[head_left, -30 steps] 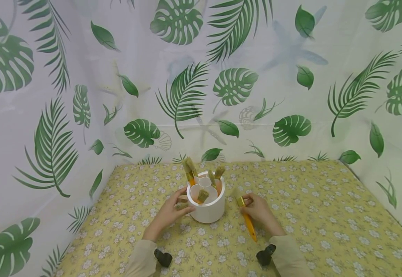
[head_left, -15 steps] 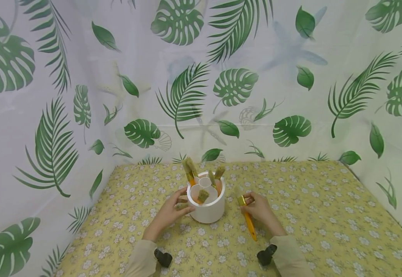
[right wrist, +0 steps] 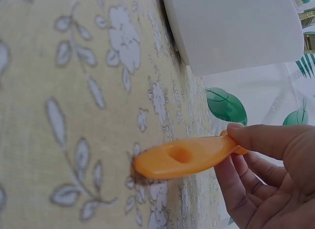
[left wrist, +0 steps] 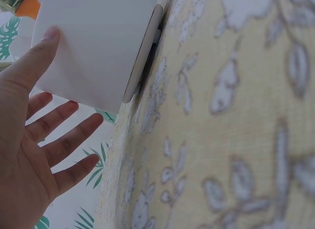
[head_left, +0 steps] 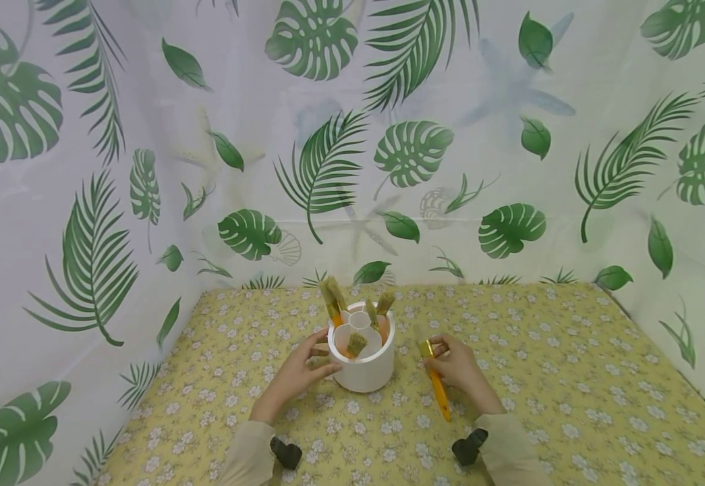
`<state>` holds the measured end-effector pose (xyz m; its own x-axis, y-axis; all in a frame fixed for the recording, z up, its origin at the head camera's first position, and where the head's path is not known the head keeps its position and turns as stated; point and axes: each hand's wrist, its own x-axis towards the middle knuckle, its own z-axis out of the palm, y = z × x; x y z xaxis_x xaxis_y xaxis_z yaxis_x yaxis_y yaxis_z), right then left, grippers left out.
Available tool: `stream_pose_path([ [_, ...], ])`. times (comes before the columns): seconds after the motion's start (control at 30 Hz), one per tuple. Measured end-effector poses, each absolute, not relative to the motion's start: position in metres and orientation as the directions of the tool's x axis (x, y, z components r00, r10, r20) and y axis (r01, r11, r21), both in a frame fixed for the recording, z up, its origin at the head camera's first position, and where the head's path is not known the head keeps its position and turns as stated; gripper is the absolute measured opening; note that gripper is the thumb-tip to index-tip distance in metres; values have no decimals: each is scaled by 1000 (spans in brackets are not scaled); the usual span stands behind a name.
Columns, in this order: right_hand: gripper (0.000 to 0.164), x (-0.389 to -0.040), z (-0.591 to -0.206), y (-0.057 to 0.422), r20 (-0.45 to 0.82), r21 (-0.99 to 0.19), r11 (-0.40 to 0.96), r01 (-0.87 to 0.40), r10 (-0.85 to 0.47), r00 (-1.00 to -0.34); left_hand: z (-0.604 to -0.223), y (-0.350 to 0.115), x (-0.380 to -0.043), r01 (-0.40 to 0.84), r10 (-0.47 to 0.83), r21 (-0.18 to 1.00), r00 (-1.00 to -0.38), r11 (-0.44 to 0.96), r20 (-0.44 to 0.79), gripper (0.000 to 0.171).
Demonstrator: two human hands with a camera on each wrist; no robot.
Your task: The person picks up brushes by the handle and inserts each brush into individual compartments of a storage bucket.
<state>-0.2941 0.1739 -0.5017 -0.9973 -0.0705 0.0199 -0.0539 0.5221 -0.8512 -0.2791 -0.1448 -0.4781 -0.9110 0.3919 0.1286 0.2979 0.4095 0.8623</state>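
Note:
A white round holder (head_left: 364, 373) with several compartments stands on the table. Paintbrushes with orange handles stand in it bristles up, one brush (head_left: 356, 344) in the front compartment. My left hand (head_left: 299, 368) is at the holder's left side. In the left wrist view its thumb (left wrist: 34, 61) rests against the white wall, while the fingers stretch out loosely beside it. To the right of the holder, my right hand (head_left: 457, 366) pinches a paintbrush (head_left: 438, 391) between thumb and fingers. Its bristles point away from me; the end of the orange handle (right wrist: 182, 157) is low, close to the tablecloth.
A yellow floral cloth (head_left: 558, 405) covers the table. White curtains (head_left: 449, 88) with green leaf prints enclose the back and both sides. Black wrist devices (head_left: 286, 452) sit at both cuffs.
The paintbrush in my right hand has shifted very slightly to the right and turned a little. My left hand and the holder stay where they were.

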Motion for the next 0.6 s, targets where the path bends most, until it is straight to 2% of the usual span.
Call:
stream_pose_path([
  [0.6,39,-295,-498,176,33,-864,500,-60,-63,-997,-480,-145,-280,295,389,850,-914,436,118,73],
])
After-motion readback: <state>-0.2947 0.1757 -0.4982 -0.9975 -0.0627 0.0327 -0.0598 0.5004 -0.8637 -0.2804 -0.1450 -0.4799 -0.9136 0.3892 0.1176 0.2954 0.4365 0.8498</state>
